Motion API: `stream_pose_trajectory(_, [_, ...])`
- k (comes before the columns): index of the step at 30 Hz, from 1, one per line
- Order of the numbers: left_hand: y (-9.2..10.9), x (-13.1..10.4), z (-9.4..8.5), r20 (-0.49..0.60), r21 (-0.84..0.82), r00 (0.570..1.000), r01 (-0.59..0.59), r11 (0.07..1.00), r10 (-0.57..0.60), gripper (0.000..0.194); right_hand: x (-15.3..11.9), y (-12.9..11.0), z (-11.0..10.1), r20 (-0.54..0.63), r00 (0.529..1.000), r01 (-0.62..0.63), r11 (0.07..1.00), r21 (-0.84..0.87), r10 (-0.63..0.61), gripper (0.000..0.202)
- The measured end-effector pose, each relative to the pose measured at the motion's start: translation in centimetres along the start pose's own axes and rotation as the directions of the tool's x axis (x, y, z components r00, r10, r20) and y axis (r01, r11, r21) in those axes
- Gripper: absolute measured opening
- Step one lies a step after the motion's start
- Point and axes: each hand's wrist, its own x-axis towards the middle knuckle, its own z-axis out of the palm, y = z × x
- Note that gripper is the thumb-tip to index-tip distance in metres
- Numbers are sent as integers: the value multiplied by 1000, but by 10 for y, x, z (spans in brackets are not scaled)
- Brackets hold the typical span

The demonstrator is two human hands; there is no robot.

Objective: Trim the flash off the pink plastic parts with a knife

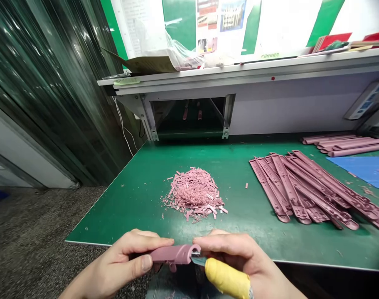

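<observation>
Low in the front, my left hand is closed around a pink plastic part, its open, rounded end facing right. My right hand, whose thumb is wrapped in yellow, grips a small trimming blade. The blade's tip meets the part's open end, and most of the tool is hidden in the hand. Beyond both hands lies a heap of pink shavings. Long pink plastic strips are piled to the right.
The green table has its front edge just past my hands. More pink pieces lie at the back right beside a blue sheet. Behind, a green conveyor belt carries pink parts through an opening below a shelf.
</observation>
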Motion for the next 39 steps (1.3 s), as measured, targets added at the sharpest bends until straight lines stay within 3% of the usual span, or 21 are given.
stream_pose_trajectory(4, [-5,-7,3,-41,55,999,13,998,-11,34,-2,0,2,-29,999,21,999,-35,-22,29])
stream_pose_trajectory(7, [-8,-15,7,-169,165,986,24,986,4,34,-3,-2,2,-44,996,65,987,-148,-72,30])
stream_pose_trajectory(11, [-7,-20,14,-306,368,938,-43,929,165,41,-4,-3,1,-25,990,125,947,-296,-138,32])
stream_pose_trajectory(14, [-4,-17,19,-343,482,879,-138,865,331,46,-3,-1,4,-5,979,190,916,-354,-205,35])
stream_pose_trajectory(18, [-2,-10,22,-298,594,813,-252,764,500,56,-2,3,9,-51,962,230,894,-386,-269,36])
stream_pose_trajectory(24, [-11,-13,16,-342,836,653,-117,536,676,71,-8,6,6,-189,982,-54,933,-356,-15,33])
stream_pose_trajectory(28, [-21,-20,1,-242,916,650,-91,390,720,77,-6,1,6,-162,978,-173,939,-298,129,38])
stream_pose_trajectory(32, [-24,-20,-12,-66,948,647,-197,249,760,68,-2,-12,6,-196,978,-150,907,-393,77,29])
stream_pose_trajectory(34, [-20,-17,-7,-111,919,676,-210,334,728,65,0,-16,2,-212,977,-113,869,-483,9,28])
stream_pose_trajectory(36, [-12,-11,7,-314,800,731,-140,583,606,64,1,-16,-5,-212,977,-85,840,-536,-37,30])
stream_pose_trajectory(38, [-3,-1,25,-556,506,759,-14,863,338,56,2,-10,-12,-225,973,-89,840,-536,-40,33])
stream_pose_trajectory(39, [1,5,35,-626,301,763,49,952,159,50,3,-5,-15,-242,970,-102,846,-524,-33,35])
